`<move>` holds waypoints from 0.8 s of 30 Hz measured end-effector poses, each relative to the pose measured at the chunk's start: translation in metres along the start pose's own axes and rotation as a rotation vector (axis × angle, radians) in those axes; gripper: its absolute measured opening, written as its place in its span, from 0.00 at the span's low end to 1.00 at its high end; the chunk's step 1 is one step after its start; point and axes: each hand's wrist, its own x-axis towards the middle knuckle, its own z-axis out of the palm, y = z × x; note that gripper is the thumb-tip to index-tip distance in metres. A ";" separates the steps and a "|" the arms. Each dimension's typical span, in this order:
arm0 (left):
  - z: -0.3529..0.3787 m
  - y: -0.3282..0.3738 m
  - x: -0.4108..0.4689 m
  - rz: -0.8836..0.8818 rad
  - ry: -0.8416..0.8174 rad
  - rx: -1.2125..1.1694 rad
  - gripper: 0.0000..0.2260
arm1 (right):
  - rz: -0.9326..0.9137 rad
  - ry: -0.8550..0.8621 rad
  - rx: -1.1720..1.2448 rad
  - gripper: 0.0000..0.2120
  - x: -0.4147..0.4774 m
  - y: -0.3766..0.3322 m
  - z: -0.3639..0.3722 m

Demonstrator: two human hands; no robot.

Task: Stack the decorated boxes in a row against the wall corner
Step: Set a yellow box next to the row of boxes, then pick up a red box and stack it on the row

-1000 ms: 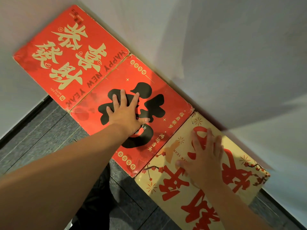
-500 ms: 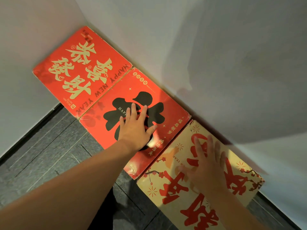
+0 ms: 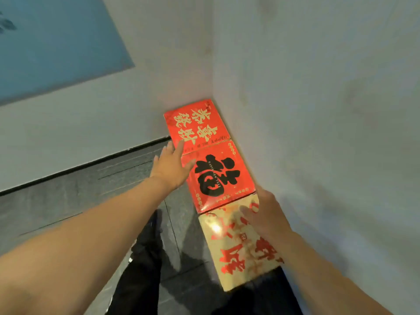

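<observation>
Three decorated boxes stand in a row along the right wall, running into the corner. Farthest in is a red box with gold characters [image 3: 195, 123]. A red box with a black character [image 3: 227, 194] sits in the middle. Nearest me is a cream box with red characters [image 3: 236, 258]. My left hand [image 3: 170, 167] is open with straight fingers at the left edge of the two red boxes, near their seam. My right hand [image 3: 266, 214] lies flat and open over the far end of the cream box, beside the wall.
White walls meet at the corner [image 3: 212, 64] behind the row. A blue picture [image 3: 50, 42] hangs on the left wall. Dark grey floor tiles [image 3: 79, 196] spread to the left, edged by a black skirting strip. My dark trouser leg [image 3: 141, 258] is below.
The view has pulled back and up. My left hand slid off the top of the black-character box to its left edge. My right hand stayed on the cream box.
</observation>
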 end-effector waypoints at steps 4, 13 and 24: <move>-0.081 -0.036 -0.115 -0.191 0.085 -0.143 0.32 | -0.146 -0.008 -0.047 0.30 -0.080 -0.087 -0.043; -0.227 -0.205 -0.355 -0.524 0.437 -0.429 0.32 | -0.442 -0.165 -0.173 0.31 -0.244 -0.302 0.015; -0.253 -0.511 -0.736 -0.910 0.775 -0.563 0.33 | -0.828 -0.423 -0.290 0.26 -0.556 -0.531 0.311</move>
